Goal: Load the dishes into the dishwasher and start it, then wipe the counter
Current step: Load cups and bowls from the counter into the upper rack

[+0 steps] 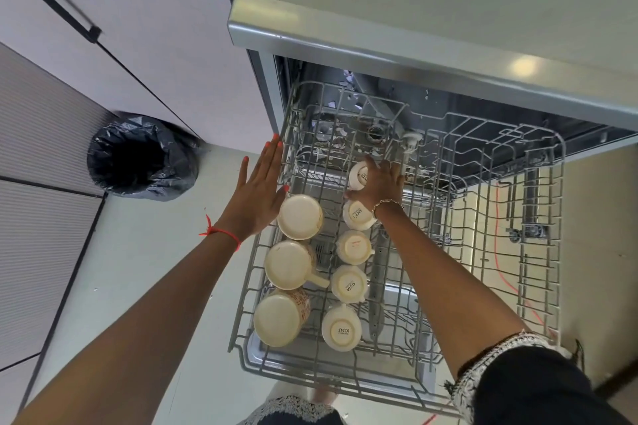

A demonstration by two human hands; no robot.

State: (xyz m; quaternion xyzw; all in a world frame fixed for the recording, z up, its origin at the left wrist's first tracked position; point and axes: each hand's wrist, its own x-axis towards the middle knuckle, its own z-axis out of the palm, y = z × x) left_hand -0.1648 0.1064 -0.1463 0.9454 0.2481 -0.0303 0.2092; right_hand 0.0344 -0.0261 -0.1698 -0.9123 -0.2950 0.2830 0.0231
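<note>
We find our right hand [378, 183] closed over a small cream cup [358, 176] in the pulled-out grey wire dishwasher rack [538, 252]. Nearer us than the grip run four more small upturned cups [348, 283]; left of those, three large cream mugs [289, 264]. Our left hand [259, 190] lies flat at the rack's left edge.

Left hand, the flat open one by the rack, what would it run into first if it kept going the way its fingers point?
The left hand points up along the upper rack's left rim. Straight on, it would probably meet the dishwasher's left door frame, though depth is unclear.
</note>
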